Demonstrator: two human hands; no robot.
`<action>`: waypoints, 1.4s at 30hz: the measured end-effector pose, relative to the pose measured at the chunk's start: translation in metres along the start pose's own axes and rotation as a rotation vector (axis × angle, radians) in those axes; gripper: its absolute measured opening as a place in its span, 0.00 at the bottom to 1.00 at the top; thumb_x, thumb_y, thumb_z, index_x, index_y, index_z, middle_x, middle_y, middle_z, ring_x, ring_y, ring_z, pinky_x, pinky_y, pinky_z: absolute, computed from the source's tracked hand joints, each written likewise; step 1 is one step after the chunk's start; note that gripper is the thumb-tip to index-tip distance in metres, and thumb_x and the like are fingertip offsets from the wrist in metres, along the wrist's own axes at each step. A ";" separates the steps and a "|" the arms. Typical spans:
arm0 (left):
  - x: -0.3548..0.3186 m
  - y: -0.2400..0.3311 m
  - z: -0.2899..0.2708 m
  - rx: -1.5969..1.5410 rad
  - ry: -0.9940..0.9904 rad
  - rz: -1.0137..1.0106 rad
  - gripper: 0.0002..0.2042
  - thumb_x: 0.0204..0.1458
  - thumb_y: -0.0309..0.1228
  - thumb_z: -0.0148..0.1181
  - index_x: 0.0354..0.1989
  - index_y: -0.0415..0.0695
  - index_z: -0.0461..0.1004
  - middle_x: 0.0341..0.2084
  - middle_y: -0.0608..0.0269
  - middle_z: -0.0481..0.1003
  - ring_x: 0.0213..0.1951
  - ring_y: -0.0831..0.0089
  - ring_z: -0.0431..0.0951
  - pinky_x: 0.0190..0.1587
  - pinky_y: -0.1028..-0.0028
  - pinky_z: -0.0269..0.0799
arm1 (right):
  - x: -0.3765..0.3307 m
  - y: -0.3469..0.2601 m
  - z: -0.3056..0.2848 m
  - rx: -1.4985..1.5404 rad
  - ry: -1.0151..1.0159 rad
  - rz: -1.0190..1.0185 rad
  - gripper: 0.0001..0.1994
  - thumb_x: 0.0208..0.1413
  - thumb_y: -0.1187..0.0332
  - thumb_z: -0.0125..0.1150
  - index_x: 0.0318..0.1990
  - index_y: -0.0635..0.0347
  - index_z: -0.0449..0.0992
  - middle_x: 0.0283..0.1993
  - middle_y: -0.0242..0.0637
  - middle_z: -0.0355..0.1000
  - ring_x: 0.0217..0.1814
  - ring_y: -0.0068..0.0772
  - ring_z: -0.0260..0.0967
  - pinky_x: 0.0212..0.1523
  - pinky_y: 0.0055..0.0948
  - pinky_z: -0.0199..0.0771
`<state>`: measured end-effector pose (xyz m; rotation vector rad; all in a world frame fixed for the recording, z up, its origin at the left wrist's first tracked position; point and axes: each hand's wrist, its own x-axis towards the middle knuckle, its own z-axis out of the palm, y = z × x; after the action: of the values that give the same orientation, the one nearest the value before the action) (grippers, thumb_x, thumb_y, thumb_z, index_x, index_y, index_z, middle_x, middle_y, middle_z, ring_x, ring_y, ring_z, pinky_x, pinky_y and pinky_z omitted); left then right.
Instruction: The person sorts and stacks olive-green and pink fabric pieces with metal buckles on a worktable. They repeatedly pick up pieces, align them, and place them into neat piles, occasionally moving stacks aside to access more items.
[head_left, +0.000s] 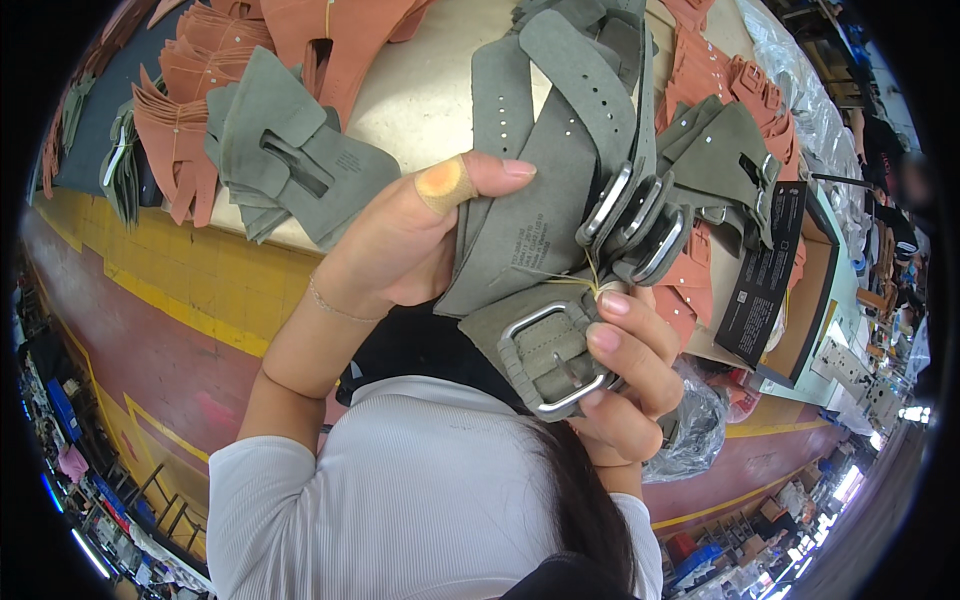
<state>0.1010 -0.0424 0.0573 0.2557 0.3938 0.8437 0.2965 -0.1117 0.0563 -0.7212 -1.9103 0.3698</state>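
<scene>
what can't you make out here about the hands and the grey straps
Head view, the only one:
- Left hand: its fingers are hidden behind the grey straps; only the thumb shows.
- Right hand: its palm is hidden behind the buckle.
- Thin thread near the stacked buckles: too fine to tell what it ties.
- Strap ends: cut off by the top edge.
- Black card: print too small.

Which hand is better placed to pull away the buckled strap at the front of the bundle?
Probably the right hand: its fingers already wrap the grey strap's metal buckle at the front. The left hand, thumb bandaged, pinches the grey strap bundle higher up, steadying it over the table.
</scene>
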 end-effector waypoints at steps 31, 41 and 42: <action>-0.067 0.027 -0.029 0.518 0.008 0.231 0.51 0.41 0.29 0.74 0.69 0.29 0.42 0.55 0.51 0.67 0.53 0.70 0.70 0.48 0.72 0.74 | 0.011 0.008 0.032 -0.067 0.011 0.161 0.24 0.56 0.72 0.63 0.58 0.52 0.61 0.67 0.50 0.50 0.67 0.56 0.57 0.61 0.52 0.68; -0.248 0.225 -0.044 1.725 1.453 1.314 0.37 0.42 0.34 0.69 0.63 0.41 0.61 0.51 0.52 0.73 0.53 0.62 0.73 0.55 0.59 0.70 | 0.014 0.009 0.041 -0.126 -0.278 0.351 0.09 0.50 0.76 0.65 0.40 0.60 0.77 0.60 0.50 0.63 0.65 0.53 0.61 0.61 0.44 0.64; -0.254 0.248 -0.053 1.874 1.612 1.365 0.38 0.43 0.34 0.68 0.65 0.45 0.59 0.53 0.50 0.72 0.55 0.58 0.73 0.56 0.58 0.69 | 0.015 0.008 0.044 -0.125 -0.300 0.364 0.09 0.49 0.77 0.65 0.40 0.60 0.77 0.59 0.51 0.64 0.64 0.52 0.61 0.61 0.43 0.64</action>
<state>-0.2406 -0.0744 0.1611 1.7251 2.7521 1.6157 0.2552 -0.0932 0.0430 -1.1564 -2.0933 0.6177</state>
